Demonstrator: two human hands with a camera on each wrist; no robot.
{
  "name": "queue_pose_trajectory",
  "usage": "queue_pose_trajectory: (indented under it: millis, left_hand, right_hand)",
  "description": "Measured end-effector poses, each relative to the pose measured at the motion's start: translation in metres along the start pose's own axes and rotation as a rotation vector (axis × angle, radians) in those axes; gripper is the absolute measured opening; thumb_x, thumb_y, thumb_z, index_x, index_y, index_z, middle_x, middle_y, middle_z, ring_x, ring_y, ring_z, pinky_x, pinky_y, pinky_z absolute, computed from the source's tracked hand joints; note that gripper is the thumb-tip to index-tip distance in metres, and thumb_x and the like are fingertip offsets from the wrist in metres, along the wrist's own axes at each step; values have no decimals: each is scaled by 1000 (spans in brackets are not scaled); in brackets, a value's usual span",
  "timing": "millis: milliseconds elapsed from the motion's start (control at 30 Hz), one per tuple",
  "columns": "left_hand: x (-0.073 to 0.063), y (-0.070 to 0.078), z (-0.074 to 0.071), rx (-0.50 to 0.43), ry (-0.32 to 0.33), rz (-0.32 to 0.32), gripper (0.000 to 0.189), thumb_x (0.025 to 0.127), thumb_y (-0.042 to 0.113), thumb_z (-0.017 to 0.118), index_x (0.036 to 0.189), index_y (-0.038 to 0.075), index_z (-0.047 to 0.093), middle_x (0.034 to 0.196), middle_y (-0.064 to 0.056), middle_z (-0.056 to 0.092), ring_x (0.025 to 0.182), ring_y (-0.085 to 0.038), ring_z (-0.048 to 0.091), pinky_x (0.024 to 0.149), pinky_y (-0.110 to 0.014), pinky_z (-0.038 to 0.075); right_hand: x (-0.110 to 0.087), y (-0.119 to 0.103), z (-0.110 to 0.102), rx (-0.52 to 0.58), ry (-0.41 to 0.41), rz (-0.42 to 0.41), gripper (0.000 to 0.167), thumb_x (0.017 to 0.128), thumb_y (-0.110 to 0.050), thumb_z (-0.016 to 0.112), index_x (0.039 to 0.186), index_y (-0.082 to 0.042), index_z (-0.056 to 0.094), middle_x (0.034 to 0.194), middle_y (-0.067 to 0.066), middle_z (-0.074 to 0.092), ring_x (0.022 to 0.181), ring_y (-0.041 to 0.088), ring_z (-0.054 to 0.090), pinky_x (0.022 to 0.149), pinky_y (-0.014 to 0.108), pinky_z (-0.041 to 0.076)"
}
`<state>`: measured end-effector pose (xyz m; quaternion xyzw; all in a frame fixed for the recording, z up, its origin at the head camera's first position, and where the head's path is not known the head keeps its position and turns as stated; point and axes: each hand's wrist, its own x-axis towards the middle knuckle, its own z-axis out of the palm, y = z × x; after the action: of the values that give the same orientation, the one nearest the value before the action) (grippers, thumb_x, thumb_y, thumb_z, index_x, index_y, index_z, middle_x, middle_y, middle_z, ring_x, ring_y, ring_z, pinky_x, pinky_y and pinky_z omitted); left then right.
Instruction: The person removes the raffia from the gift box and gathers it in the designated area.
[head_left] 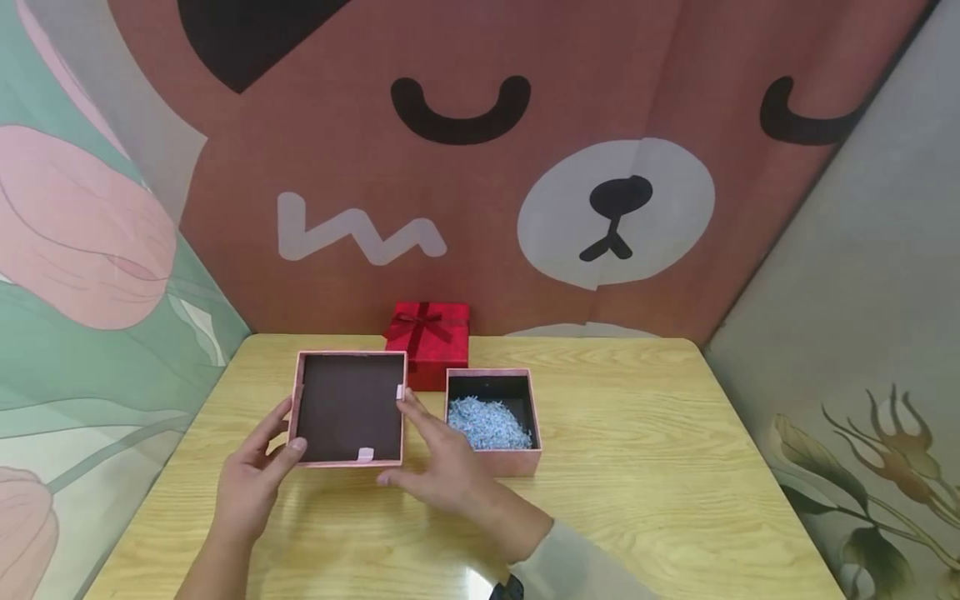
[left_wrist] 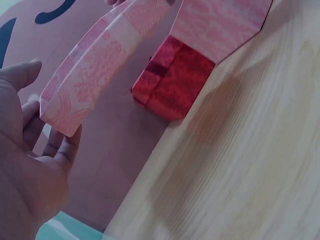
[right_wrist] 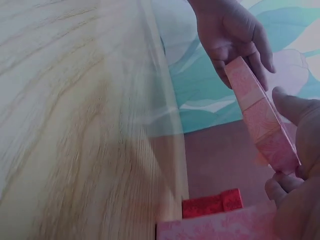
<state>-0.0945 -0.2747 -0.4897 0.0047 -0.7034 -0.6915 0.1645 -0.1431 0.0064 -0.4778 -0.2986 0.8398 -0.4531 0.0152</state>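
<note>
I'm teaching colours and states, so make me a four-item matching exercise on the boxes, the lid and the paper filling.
1. Pink lid
2. Red box
3. Pink box
4. Shredded paper

A. Mostly pale blue, in a loose heap
B. Topped with a dark red bow
C. Uncovered, with filling inside
D. Raised between the left hand and right hand, its dark inside facing the head camera

Pairs: 1-D, 2-B, 3-C, 4-A

the head view looks forward-down; nearer, tilted wrist views face across the table, sharing the pink lid.
</note>
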Motion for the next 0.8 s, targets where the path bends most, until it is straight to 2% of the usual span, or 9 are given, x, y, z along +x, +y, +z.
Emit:
queue_pose_trajectory:
  millis: [167, 367, 600, 700, 800]
  left_hand:
    - [2, -2, -12, -1, 7, -32, 60, 96, -8, 67, 153, 2, 50, 130, 0, 63, 114, -12, 57, 86, -19, 58]
    - [3, -2, -25, 12, -72, -35, 68, 94, -12, 68, 156, 4, 45, 134, 0, 61, 107, -7, 67, 86, -20, 59]
    - [4, -4, -38, 131, -146, -64, 84, 89, -8, 77, 161, 14, 40, 145, 8, 54, 110, -3, 66, 83, -21, 59]
    - [6, -8, -43, 139, -178, -77, 92, 84, -10, 80, 162, 15, 37, 148, 6, 51, 114, -2, 65, 83, -23, 60]
    - [10, -14, -46, 199, -206, -88, 97, 83, -8, 82, 164, 17, 34, 157, 2, 46, 116, 1, 63, 82, -26, 61]
  right_hand:
    - [4, -5, 8, -57, 1, -17, 98, 85, -42, 86, 164, -31, 30, 169, -17, 17, 150, 22, 38, 115, 57, 40]
    - [11, -5, 16, -122, 19, -62, 96, 88, -33, 86, 165, -23, 30, 170, -8, 20, 149, 21, 39, 115, 50, 42]
    - [16, -7, 27, -112, 10, -55, 93, 91, -34, 82, 165, -16, 29, 170, -5, 21, 147, 21, 41, 116, 39, 40]
    - [18, -6, 31, -120, 2, -37, 92, 92, -36, 80, 165, -16, 28, 171, -5, 20, 146, 21, 42, 116, 37, 41]
    - [22, -2, 35, -126, -7, -23, 90, 93, -36, 79, 165, -15, 28, 171, -4, 21, 147, 21, 41, 116, 36, 41]
